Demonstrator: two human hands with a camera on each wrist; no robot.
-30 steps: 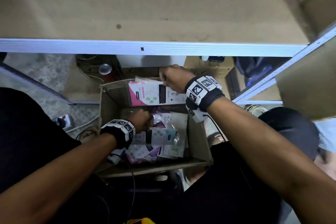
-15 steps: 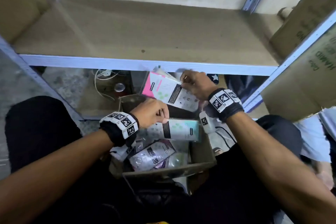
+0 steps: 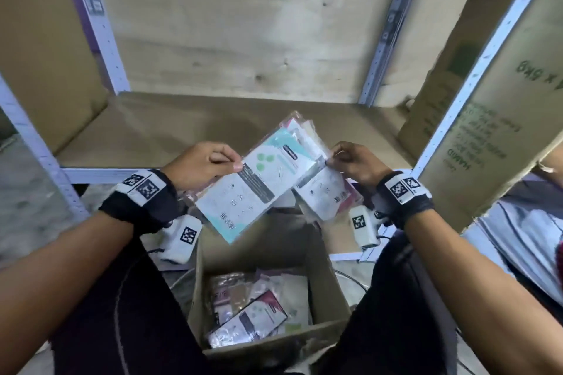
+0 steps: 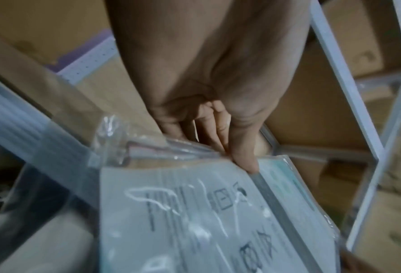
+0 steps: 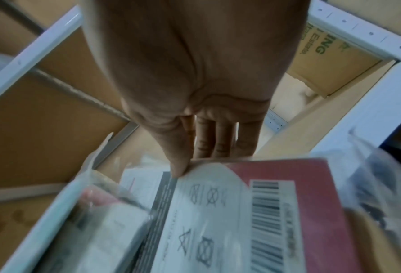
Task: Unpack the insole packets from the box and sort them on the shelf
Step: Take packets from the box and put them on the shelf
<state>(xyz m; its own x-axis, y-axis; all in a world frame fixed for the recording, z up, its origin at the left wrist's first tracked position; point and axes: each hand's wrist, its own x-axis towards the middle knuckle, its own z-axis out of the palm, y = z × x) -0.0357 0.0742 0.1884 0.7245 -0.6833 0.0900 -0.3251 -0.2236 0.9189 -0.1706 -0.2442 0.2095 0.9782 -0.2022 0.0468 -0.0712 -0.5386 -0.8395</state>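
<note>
Lifting two insole packets clear of the box toward the shelf
Left hand (image 3: 202, 163) pinches the teal packet (image 3: 254, 179), raised from the box (image 3: 323, 283) a moment ago; right hand (image 3: 355, 161) pinches the pink packet (image 3: 324, 192) beside it, both now before the bare shelf (image 3: 170, 128), so sorting likely follows

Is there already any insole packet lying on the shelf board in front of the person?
No. The shelf board shows bare; packets are only in the left hand, the right hand and the box.
</note>
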